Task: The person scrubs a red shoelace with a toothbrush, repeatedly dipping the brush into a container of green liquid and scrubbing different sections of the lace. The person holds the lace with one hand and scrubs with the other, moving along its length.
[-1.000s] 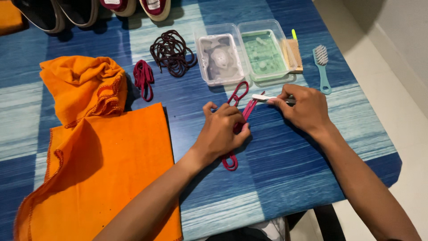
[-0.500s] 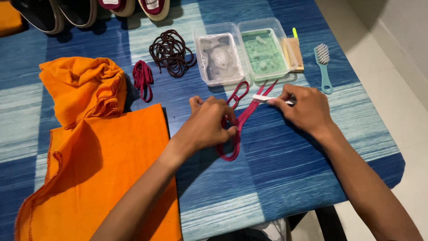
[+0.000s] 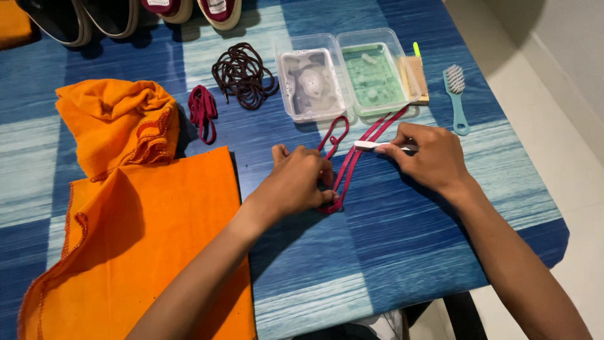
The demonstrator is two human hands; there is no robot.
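Observation:
A dark red shoelace (image 3: 350,162) lies stretched on the blue striped table, folded into long loops. My left hand (image 3: 301,181) pinches the lace at its near end, fingers closed on it. My right hand (image 3: 429,155) grips a small white brush (image 3: 368,145) and presses its tip on the lace. The far end of the lace reaches the clear plastic containers (image 3: 343,75).
Orange cloths (image 3: 145,214) cover the left side. A second red lace (image 3: 202,112) and a dark brown lace bundle (image 3: 244,74) lie behind. A wooden brush (image 3: 415,77) and a teal brush (image 3: 457,94) sit right. Shoes (image 3: 126,12) line the far edge.
My left hand slid toward me and to the left along the lace, drawing it straighter. My right hand with the brush stayed almost in place.

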